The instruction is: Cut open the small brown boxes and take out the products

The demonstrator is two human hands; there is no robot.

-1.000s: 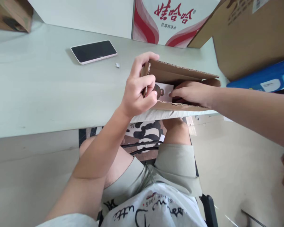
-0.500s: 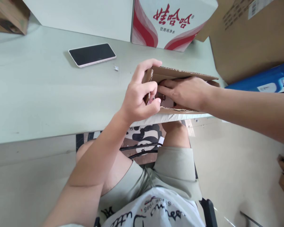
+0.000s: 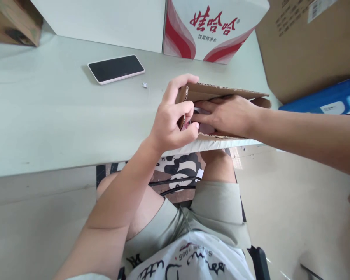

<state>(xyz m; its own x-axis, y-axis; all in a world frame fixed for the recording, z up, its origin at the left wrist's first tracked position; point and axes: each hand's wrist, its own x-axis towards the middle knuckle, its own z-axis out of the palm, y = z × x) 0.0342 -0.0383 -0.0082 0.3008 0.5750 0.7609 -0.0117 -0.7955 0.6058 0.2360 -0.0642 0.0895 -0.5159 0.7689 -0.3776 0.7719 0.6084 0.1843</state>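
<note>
An open-topped cardboard box stands at the table's front edge, its raw corrugated rims facing up. My left hand is wrapped round the box's left end, with the forefinger along the far corner and the thumb by the near one. Down inside the box, my right hand lies palm down with fingers stretched out and apart. Under those fingers shows part of a pale pinkish printed item; most of it is hidden by the hand, so its kind is unclear.
A phone lies on the table, near a tiny white square piece. Behind stand a red-and-white carton and a white panel. At right are a large brown carton and a blue package.
Inside the box, my right hand's fingers have spread and shifted slightly over the printed item. My left hand keeps its hold on the box end. The whole view has shifted a little.
</note>
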